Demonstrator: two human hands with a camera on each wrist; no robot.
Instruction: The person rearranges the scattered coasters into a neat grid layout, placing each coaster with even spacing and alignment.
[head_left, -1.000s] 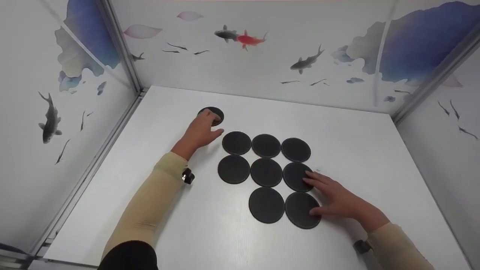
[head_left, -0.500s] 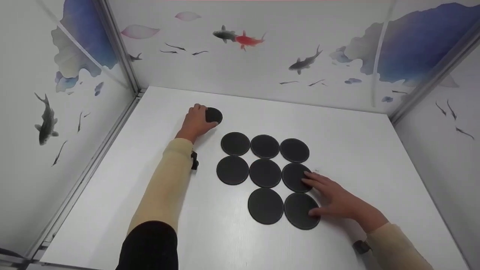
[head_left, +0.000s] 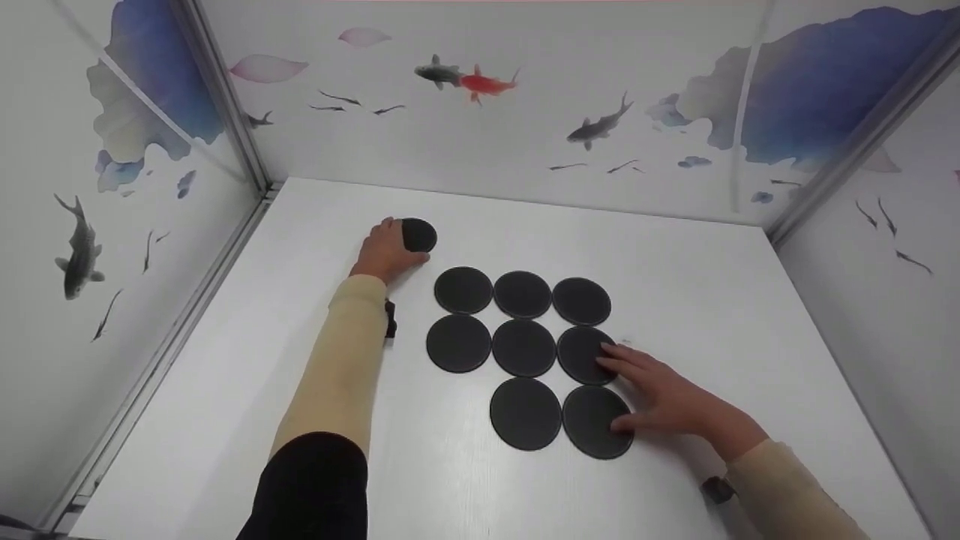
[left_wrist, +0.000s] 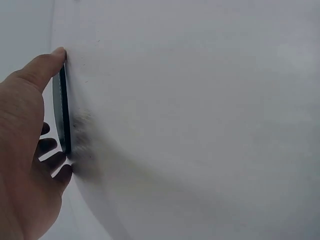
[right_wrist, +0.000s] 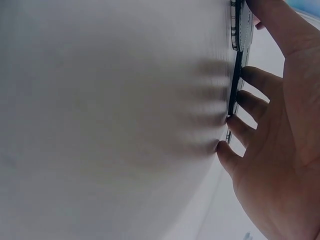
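Near the far left of the white table, my left hand [head_left: 386, 249] holds a round black coaster [head_left: 420, 235] by its edge. In the left wrist view, the thumb touches one end of the coaster [left_wrist: 63, 110] and the fingers curl at the other. My right hand [head_left: 664, 394] rests at the right side of a group of similar coasters. Its fingertips touch the middle-row right coaster [head_left: 581, 354], and its thumb lies on the front right coaster [head_left: 592, 424]. The right wrist view shows the fingers spread along the coaster edges, light stitching visible on one coaster [right_wrist: 243, 27].
Several more black coasters lie flat in touching rows, among them the far left one [head_left: 463, 290], the middle one [head_left: 524, 347] and the front left one [head_left: 526, 413]. White panels with painted fish [head_left: 487, 84] enclose the table [head_left: 675, 270] at the back and sides.
My left hand has shifted from on top of the far coaster to its left side and now grips its edge. The right hand has kept its place on the coasters. The head view has drifted slightly.
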